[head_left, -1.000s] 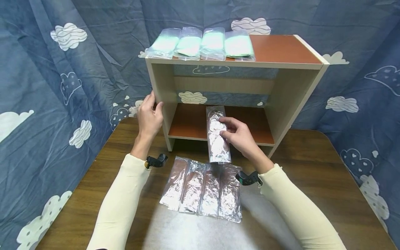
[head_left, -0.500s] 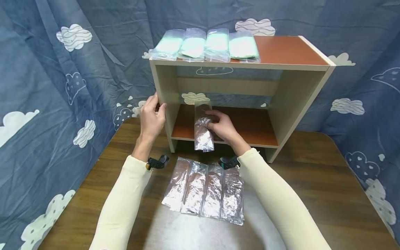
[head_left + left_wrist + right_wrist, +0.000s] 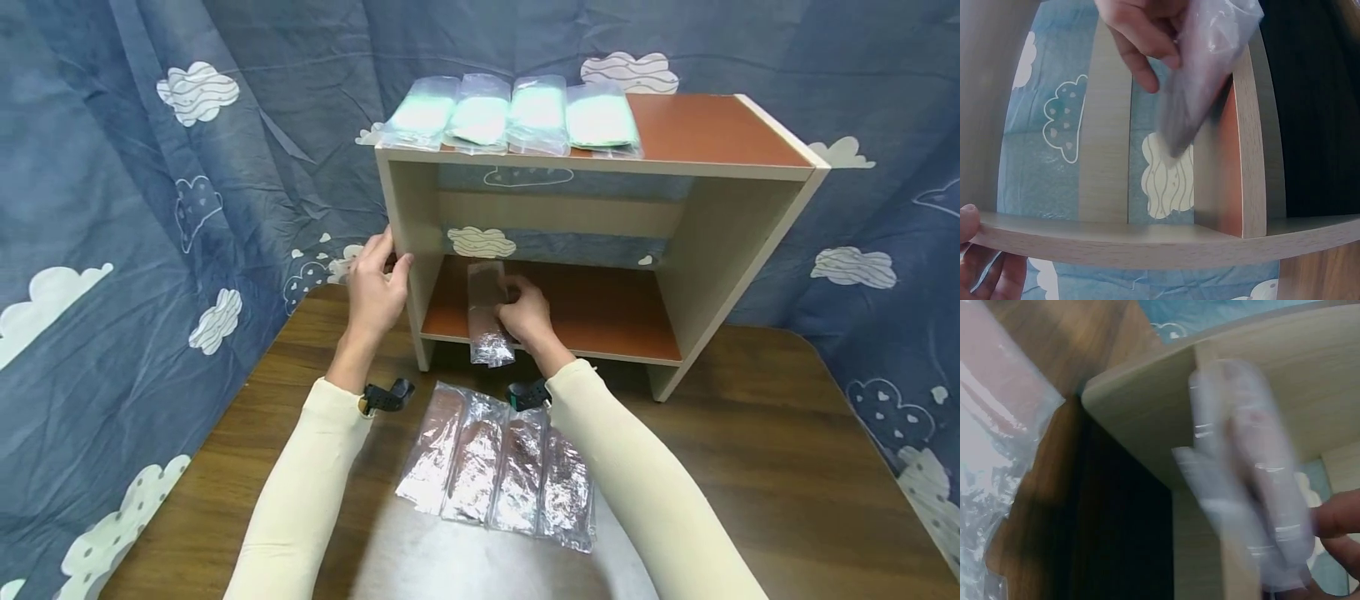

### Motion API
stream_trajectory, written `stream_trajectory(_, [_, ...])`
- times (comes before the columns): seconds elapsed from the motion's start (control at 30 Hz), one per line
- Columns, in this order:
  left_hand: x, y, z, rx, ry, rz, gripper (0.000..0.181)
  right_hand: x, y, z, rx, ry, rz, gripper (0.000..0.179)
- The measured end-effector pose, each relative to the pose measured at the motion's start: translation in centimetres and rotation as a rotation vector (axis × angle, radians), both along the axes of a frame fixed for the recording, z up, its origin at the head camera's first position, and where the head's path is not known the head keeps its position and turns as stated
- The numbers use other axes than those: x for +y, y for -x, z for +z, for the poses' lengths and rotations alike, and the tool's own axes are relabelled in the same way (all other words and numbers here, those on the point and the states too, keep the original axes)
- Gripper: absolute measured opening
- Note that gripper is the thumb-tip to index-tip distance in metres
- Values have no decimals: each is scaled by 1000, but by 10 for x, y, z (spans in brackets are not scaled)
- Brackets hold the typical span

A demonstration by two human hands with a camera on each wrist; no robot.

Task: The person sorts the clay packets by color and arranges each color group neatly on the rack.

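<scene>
My left hand (image 3: 375,292) holds the front edge of the left side panel (image 3: 1122,249) of a small wooden shelf unit, thumb on one face and fingers on the other. My right hand (image 3: 528,313) pinches a long, clear plastic packet (image 3: 485,304) by its right side. The packet overlaps the left part of the reddish-brown lower shelf (image 3: 600,312), its near end sticking out past the front edge. In the right wrist view the held packet (image 3: 1260,469) is blurred and looks folded, with a pinkish content. It slants over the shelf in the left wrist view.
Several similar shiny packets (image 3: 472,467) lie side by side on the wooden table (image 3: 750,450) in front of the unit, partly under the right forearm. Several clear bags with pale green contents (image 3: 480,121) lie in a row on the unit's top. A blue cloud-print curtain (image 3: 300,100) hangs behind.
My right hand has carried the packet leftward and farther into the unit, down toward the lower shelf. My left hand keeps its hold on the side panel.
</scene>
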State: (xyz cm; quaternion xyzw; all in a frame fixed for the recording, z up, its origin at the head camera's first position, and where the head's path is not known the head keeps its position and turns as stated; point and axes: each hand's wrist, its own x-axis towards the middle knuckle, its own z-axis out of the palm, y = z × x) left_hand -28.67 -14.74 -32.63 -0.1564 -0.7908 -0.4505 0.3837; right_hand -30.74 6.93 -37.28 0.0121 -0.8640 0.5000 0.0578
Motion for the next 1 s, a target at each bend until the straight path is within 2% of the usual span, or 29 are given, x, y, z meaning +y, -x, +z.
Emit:
stream_trajectory(0.13, [3, -1, -1, -6, 2, 0, 43, -1, -2, -4, 54, -136, -50, 48])
stream_trajectory(0.27, [4, -2, 0, 6, 16, 10, 40, 2, -3, -1, 92, -273, -18, 47])
stream_trajectory(0.33, [4, -2, 2, 10, 24, 4, 38, 8, -3, 3, 107, -320, 43, 46])
stream_trajectory(0.43, [3, -2, 3, 7, 27, -7, 38, 23, 1, 10, 141, -374, 189, 48])
stream_trajectory(0.53, [1, -2, 3, -8, 20, -13, 39, 40, 5, 16, 121, -358, 365, 52])
stream_trajectory(0.63, [-1, -1, 1, -18, 16, -4, 41, 51, 6, 19, 84, -337, 486, 56])
stream_trajectory(0.7, [-2, -2, 0, -18, 19, 10, 42, 53, 6, 19, 89, -369, 538, 56])
stream_trajectory(0.8, [-3, -2, -1, -16, 26, 32, 43, 51, 6, 17, 137, -473, 615, 60])
stream_trajectory(0.87, [-3, -2, -1, -18, 33, 34, 42, 49, 6, 14, 121, -545, 650, 62])
stream_trajectory(1.0, [-2, 0, -2, -27, 49, 28, 39, 48, 5, 6, 64, -612, 648, 62])
